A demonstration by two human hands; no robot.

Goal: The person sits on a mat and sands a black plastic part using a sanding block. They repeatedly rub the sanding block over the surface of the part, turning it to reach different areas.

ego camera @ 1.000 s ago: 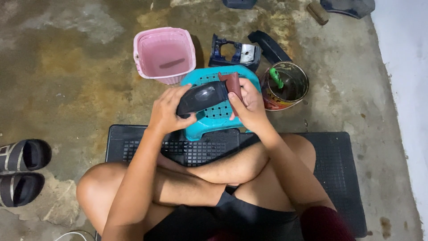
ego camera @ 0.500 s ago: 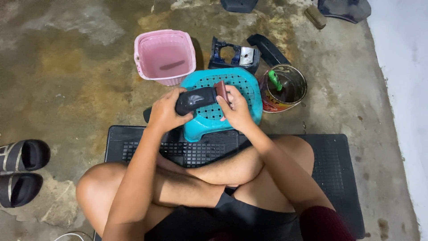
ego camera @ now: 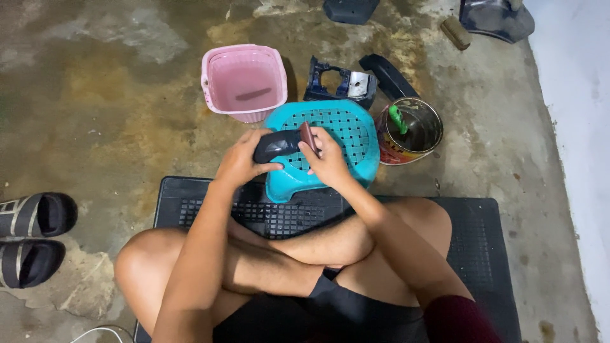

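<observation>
I sit cross-legged on a black rubber mat (ego camera: 483,254). My left hand (ego camera: 240,162) grips a curved black plastic part (ego camera: 274,146) and holds it over a turquoise plastic stool (ego camera: 346,130). My right hand (ego camera: 329,159) pinches a small reddish-brown piece (ego camera: 309,136), like sandpaper, against the right end of the black part. Both hands hover above the near left corner of the stool.
A pink plastic tub (ego camera: 244,79) with water stands behind the stool. A metal can (ego camera: 413,130) with a green-handled tool sits at the right. Dark blue plastic parts (ego camera: 343,82) lie behind. Two black sandals (ego camera: 32,238) rest at the left. A white wall (ego camera: 581,127) runs along the right.
Both hands and the black part have shifted left and nearer to me across the stool. The reddish-brown piece has slid along the part's right end.
</observation>
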